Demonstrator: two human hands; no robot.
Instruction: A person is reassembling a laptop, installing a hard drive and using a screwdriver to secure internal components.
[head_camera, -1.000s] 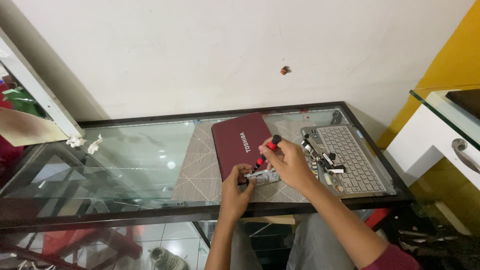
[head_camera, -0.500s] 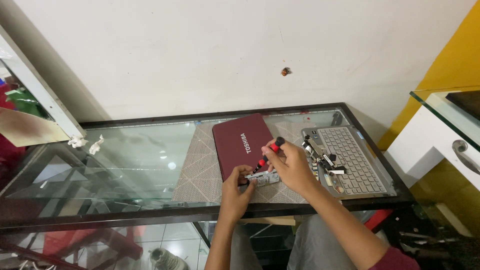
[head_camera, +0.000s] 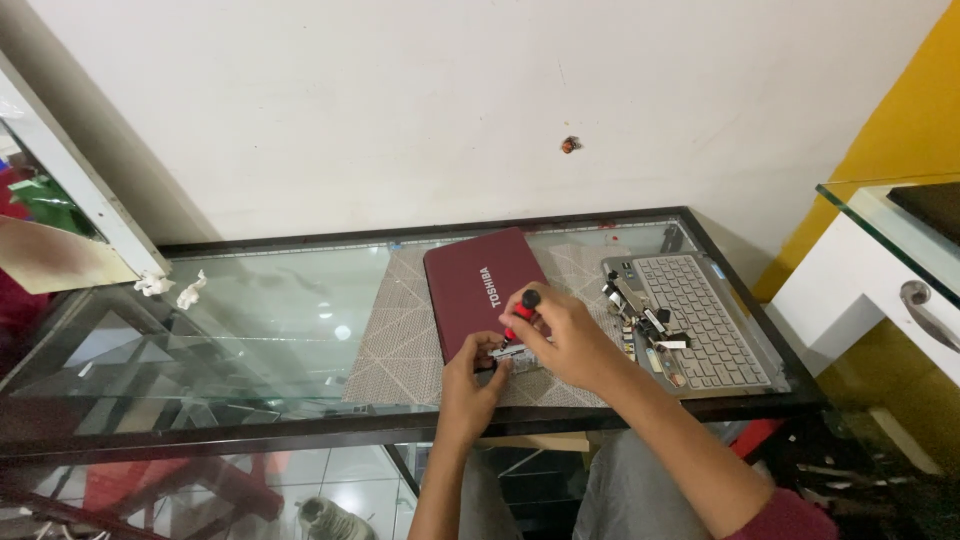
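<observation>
Small grey metal part lay on the patterned mat, pinched between both hands at the near edge of the tabletop. Too small for finer detail. Long axis ran roughly left to right, across the body.

Left hand sat directly on the part's left end, fingers curled and closed on it from the near side, pinning it to the mat. Nearer of the two hands to the part.

Right hand hovered just right of and above it, closed around a red-and-black screwdriver. Black cap stuck out above the fingers; shaft tilted down and toward the left hand, tip meeting the part beside the left fingertips. Driver's axis stood steep, crossing the part's long axis.

Just beyond both hands, touching or nearly so: dark red laptop lid, flat on the mat, angled slightly.

To the right of the right hand, near but apart: grey keyboard deck, with loose small pieces scattered on its left side, the side closest to the right hand.

Well off to the left of the left hand: two crumpled white scraps on the glass.
</observation>
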